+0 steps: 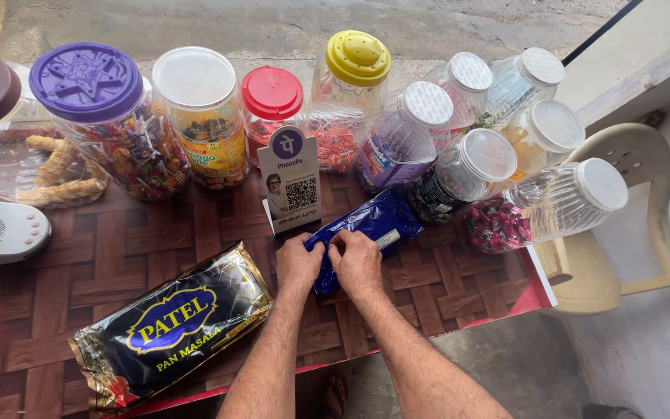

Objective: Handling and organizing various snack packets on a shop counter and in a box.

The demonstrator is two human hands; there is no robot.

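both grips (298,260) (357,258) pinched shut on blue packet (366,225), lying btwn them on table (118,256).

Both forearms reach forward, left hand (298,262) and right hand (357,261) side by side, fingers pinched.

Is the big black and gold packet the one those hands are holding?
No, both hands, left hand and right hand, grip the blue packet; the black and gold packet lies untouched beside them.
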